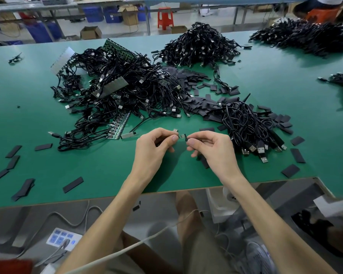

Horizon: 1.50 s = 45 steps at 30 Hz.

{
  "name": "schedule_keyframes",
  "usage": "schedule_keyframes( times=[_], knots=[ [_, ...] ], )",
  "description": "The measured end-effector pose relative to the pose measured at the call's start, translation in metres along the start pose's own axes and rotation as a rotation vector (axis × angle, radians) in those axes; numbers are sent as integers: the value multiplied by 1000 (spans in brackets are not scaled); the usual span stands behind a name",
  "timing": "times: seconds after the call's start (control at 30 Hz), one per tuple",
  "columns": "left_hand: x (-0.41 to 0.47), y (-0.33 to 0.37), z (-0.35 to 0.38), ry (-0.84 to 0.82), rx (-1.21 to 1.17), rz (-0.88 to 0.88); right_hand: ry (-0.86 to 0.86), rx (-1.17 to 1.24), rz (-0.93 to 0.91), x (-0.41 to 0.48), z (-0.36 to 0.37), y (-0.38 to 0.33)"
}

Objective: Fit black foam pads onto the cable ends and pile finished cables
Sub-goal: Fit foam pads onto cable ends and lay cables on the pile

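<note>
Left hand (156, 144) pinches cable end (182, 136); right hand (209, 146) pinches foam pad (187, 139), mostly hidden.

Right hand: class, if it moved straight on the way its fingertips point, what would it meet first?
Probably the small circuit board that the left hand pinches; the foam pad in the right hand almost touches it, though depth is unclear.

One wide-angle view only, worn on the person's head: it faces forward and steeply down, close over the near edge of the flat green-topped workbench (99, 171), taking in its whole depth and the pale grey factory floor (210, 24) beyond
</note>
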<state>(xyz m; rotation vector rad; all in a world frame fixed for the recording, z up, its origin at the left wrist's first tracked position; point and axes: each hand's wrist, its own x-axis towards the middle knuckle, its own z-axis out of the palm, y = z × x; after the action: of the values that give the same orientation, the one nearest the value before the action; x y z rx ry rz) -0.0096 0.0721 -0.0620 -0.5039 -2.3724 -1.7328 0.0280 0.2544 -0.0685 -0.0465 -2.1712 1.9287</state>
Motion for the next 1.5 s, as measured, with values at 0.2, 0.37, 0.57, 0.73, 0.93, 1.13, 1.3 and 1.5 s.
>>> schedule_keyframes(
  times=[0.2,0.37,0.57,0.73,0.93,1.13,1.3,1.5],
  knots=[
    [1,0,0,14,6,6,48,-1,-26,1,0,5],
    [0,0,1,21,14,11,51,42,-19,2,-1,6],
    [-1,1,1,15,29,23,50,122,-6,3,-3,8],
    [-1,2,1,9,34,24,44,175,5,3,-4,6],
    [-2,3,1,5,24,25,19,244,12,1,-3,3],
    [-2,3,0,4,19,27,5,225,9,0,-3,5],
    [-2,2,2,3,9,17,13,215,-15,1,-5,5],
    [-2,1,1,-5,11,16,21,189,-27,0,-5,5]
  ],
)
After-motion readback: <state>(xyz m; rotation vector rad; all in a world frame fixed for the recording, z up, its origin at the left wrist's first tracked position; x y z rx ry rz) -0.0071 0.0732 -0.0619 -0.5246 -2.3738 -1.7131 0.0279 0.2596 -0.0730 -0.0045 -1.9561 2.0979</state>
